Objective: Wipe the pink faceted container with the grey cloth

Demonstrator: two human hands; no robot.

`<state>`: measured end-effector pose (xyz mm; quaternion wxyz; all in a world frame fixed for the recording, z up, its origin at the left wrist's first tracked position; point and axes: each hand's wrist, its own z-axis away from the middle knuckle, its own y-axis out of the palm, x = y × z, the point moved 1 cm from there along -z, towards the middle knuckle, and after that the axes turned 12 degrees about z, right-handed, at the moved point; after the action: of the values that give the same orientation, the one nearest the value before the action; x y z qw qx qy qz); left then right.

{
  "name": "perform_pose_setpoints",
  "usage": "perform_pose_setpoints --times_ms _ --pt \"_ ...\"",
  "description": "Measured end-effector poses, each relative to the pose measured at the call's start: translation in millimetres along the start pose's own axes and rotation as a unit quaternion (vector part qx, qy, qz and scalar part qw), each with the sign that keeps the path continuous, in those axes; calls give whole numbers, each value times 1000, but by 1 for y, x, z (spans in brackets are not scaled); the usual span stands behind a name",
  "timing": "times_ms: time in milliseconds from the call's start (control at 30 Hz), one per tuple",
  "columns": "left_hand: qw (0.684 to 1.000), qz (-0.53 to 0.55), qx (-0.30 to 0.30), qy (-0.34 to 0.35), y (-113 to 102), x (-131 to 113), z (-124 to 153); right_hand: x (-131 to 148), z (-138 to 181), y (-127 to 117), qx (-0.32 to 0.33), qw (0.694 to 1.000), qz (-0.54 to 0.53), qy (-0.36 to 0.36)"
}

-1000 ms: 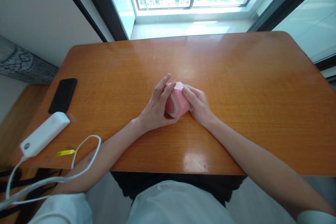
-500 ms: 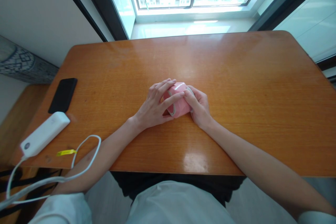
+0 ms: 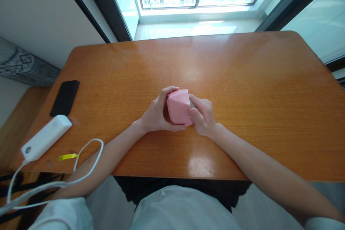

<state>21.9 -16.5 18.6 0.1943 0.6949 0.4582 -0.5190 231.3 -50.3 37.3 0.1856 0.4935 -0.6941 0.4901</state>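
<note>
A small pink blocky object [image 3: 179, 107], with flat angled faces, is held between my hands over the middle of the table. Its exact kind does not show. My left hand [image 3: 160, 112] curves around its left side, fingers along the far edge and thumb along the near edge. On the right, my right hand [image 3: 202, 114] pinches it between thumb and bent fingers. A bit of grey [image 3: 192, 104] peeks out beside the right fingers; most of that side is hidden.
A black phone [image 3: 64, 98] and a white power bank or adapter [image 3: 46, 138] lie at the table's left. A white cable [image 3: 91, 167] with a yellow tag [image 3: 67, 156] loops over my left forearm. The wooden table [image 3: 242, 79] reaches to a window.
The pink object has been turned, so a plain angled face shows where a grey-rimmed side was. My left fingers have shifted from across it to its edges.
</note>
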Motion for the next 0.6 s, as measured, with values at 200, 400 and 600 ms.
perform_pose_setpoints --times_ms 200,400,600 --pt "999 9 28 -24 -5 5 0 3 -2 1 12 999 -12 36" --pt "981 -135 27 136 -2 13 1 -3 -5 0 -30 977 -132 163" --pt "951 -258 27 166 1 13 2 -19 -11 6 -38 933 -263 241"
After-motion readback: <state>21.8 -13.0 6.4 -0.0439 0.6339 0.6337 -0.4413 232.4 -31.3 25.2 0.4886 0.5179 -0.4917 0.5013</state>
